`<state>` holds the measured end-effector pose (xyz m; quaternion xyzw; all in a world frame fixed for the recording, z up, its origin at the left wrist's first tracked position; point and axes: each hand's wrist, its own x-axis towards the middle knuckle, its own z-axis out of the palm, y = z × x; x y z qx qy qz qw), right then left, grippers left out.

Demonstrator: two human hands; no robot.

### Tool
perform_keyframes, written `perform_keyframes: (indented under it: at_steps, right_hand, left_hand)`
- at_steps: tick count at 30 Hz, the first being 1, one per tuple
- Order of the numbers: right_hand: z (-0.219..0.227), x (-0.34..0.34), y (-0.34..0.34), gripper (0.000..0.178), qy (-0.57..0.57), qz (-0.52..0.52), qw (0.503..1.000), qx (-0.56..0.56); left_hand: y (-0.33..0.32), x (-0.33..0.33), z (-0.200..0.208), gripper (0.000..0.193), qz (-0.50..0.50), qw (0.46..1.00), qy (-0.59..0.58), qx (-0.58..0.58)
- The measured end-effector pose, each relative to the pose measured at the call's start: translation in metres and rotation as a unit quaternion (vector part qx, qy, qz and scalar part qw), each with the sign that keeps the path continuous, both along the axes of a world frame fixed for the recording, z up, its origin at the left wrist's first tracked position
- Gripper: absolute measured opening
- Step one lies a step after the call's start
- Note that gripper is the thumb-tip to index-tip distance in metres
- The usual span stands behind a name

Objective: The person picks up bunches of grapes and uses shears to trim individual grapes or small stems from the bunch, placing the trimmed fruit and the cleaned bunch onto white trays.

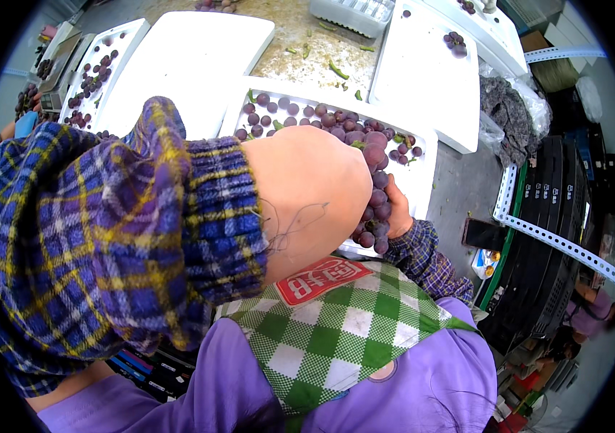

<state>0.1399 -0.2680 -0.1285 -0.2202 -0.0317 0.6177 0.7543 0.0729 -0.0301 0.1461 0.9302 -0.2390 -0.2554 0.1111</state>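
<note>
A bunch of purple grapes (pixel 377 198) hangs over the near side of a white foam tray (pixel 429 155). My right hand (pixel 398 209) is closed against the right side of the bunch, with fingers curled round it. My left arm, in a blue and yellow plaid sleeve, crosses the middle of the view. The bent wrist of my left hand (pixel 336 162) is over the tray beside the upper part of the bunch; its fingers are hidden behind the wrist. Loose grapes (pixel 291 110) and bits of green stem lie in the tray.
White foam lids or trays flank the work at left (pixel 185 65) and right (pixel 423 65). A clear plastic box (pixel 354 13) and green stem scraps (pixel 338 70) lie beyond. At right are a dark phone (pixel 484 234), stacked black crates (pixel 553 202) and a perforated metal rail (pixel 574 249).
</note>
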Motion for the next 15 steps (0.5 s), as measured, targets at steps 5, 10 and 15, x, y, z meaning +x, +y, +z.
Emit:
perform_keyframes:
  at_steps: [5,10,15]
  right_hand:
    - [0.021,-0.002,0.009,0.083,-0.026,-0.004,0.997,-0.071]
    - [0.017,0.001,0.012,0.074,0.007,-0.074,0.995,-0.063]
    - [-0.002,0.011,0.008,0.085,0.054,-0.018,0.994,0.095]
  left_hand:
    - [0.014,-0.016,-0.026,0.010,0.023,0.989,-0.050,-0.138]
    - [0.023,-0.039,-0.021,0.011,0.007,0.986,-0.141,-0.092]
    - [0.026,-0.054,-0.028,0.013,0.041,0.985,-0.154,-0.068]
